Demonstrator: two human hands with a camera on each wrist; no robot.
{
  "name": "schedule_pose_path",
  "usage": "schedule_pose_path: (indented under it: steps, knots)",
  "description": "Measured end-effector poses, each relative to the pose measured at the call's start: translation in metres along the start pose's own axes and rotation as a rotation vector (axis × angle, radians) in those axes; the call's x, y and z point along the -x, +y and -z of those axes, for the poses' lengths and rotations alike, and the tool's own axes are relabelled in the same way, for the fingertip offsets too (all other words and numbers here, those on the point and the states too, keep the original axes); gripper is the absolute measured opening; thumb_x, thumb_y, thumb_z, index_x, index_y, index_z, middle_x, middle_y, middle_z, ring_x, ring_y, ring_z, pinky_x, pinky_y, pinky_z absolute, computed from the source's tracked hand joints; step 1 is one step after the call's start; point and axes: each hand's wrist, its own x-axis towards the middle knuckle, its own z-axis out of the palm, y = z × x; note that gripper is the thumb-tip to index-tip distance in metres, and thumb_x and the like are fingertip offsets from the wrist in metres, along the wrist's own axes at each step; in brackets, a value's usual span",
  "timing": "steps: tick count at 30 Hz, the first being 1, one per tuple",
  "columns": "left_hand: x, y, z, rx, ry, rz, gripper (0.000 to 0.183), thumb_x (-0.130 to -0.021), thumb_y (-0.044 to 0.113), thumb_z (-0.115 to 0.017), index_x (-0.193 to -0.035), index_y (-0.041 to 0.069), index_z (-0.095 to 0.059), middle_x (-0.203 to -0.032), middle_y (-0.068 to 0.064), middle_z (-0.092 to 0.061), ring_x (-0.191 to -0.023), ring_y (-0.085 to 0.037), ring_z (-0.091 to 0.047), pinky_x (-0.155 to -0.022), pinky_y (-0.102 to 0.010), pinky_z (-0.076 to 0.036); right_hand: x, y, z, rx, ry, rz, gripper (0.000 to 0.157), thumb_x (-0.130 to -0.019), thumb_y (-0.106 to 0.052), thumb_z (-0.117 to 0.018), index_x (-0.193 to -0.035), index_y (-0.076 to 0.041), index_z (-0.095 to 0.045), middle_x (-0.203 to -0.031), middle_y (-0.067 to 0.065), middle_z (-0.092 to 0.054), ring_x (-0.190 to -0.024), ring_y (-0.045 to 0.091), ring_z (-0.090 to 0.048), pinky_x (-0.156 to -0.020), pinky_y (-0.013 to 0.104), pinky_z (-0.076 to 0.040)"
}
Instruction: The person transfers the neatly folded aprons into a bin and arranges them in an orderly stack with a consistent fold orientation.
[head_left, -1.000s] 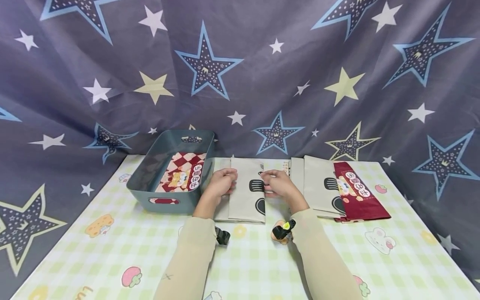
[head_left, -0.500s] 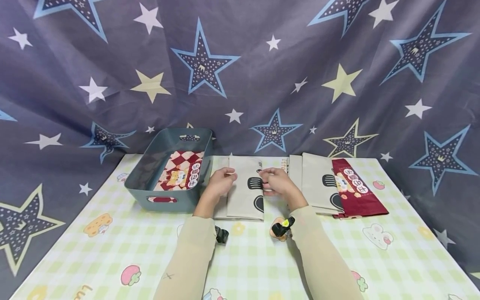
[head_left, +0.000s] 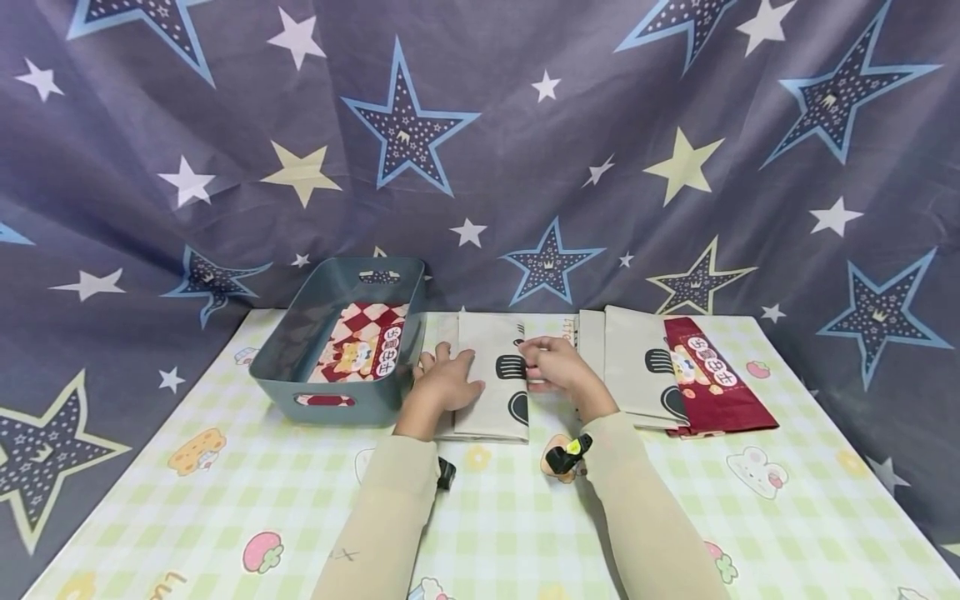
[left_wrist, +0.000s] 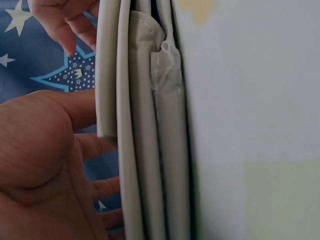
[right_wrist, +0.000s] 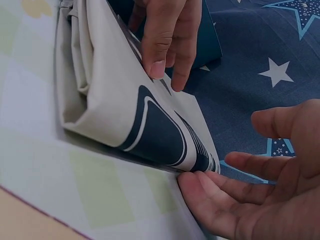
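A folded beige cloth [head_left: 491, 400] with dark kitchen-utensil prints lies mid-table in the head view. My left hand [head_left: 444, 382] rests on its left part, fingers spread. In the left wrist view, the fingers [left_wrist: 102, 187] reach across the stacked layers, whose edges show seams and a small thread loop. At the cloth's right edge is my right hand [head_left: 557, 367]. Seen from the right wrist, its fingertips [right_wrist: 197, 182] touch the lower printed edge, while the thumb stays apart from the cloth. Neither hand grips the cloth.
Left of the hands stands a blue-grey plastic basket [head_left: 375, 390] holding a red-and-cream checked cloth [head_left: 367, 321]. To the right lie another folded beige cloth [head_left: 630, 367] and a dark red cloth [head_left: 731, 404] partly under it. A star-patterned curtain [head_left: 480, 183] hangs behind the table.
My left hand has turned from loosely curled fingers at the cloth's left part to spread fingers laid on it, slightly lower. The right hand has stayed at the right edge.
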Motion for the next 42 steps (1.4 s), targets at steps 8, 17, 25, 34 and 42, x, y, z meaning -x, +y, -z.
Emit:
schedule_pose_path:
  steps: [8, 17, 25, 34, 42]
  knots:
    - [0.003, 0.003, -0.001, 0.007, -0.017, 0.063, 0.064, -0.098, 0.042, -0.063, -0.154, 0.015, -0.047, -0.153, -0.032, -0.034, -0.137, -0.052, -0.029, -0.115, -0.065, -0.022, 0.004, -0.002, 0.0, 0.007, -0.005, -0.023, 0.039, -0.102, -0.014, -0.054, -0.139, -0.003, -0.059, -0.122, 0.018, -0.057, -0.1, 0.028, -0.06, -0.079, 0.044, -0.062]
    - [0.003, 0.008, -0.001, 0.012, -0.024, 0.104, 0.064, -0.098, 0.044, -0.062, -0.153, 0.014, -0.048, -0.15, -0.034, -0.037, -0.136, -0.053, -0.03, -0.112, -0.063, -0.03, 0.005, -0.001, 0.001, 0.051, -0.039, -0.016, 0.04, -0.105, -0.022, -0.054, -0.14, -0.002, -0.058, -0.133, 0.019, -0.052, -0.103, 0.03, -0.058, -0.08, 0.044, -0.061]
    - [0.003, 0.011, 0.0, 0.076, -0.033, 0.023, 0.063, -0.095, 0.042, -0.066, -0.148, 0.012, -0.054, -0.141, -0.032, -0.046, -0.128, -0.05, -0.036, -0.105, -0.06, -0.036, 0.005, -0.001, 0.006, 0.111, -0.004, -0.04, 0.046, -0.106, -0.028, -0.056, -0.141, 0.002, -0.055, -0.123, 0.018, -0.056, -0.093, 0.027, -0.062, -0.075, 0.041, -0.062]
    - [0.001, 0.007, 0.002, 0.156, -0.01, 0.011, 0.053, -0.097, 0.037, -0.064, -0.142, 0.01, -0.059, -0.139, -0.028, -0.049, -0.127, -0.049, -0.037, -0.101, -0.063, -0.04, 0.003, 0.0, 0.007, 0.103, 0.006, -0.071, 0.047, -0.105, -0.025, -0.057, -0.144, 0.001, -0.051, -0.113, 0.015, -0.055, -0.082, 0.023, -0.06, -0.07, 0.037, -0.062]
    - [-0.002, 0.001, 0.003, 0.251, 0.054, 0.016, 0.044, -0.098, 0.028, -0.064, -0.136, 0.008, -0.064, -0.133, -0.023, -0.057, -0.121, -0.048, -0.044, -0.099, -0.059, -0.042, 0.002, 0.001, 0.007, 0.041, -0.02, -0.097, 0.043, -0.1, -0.005, -0.056, -0.143, 0.001, -0.049, -0.081, 0.005, -0.052, -0.066, 0.015, -0.053, -0.059, 0.03, -0.057]
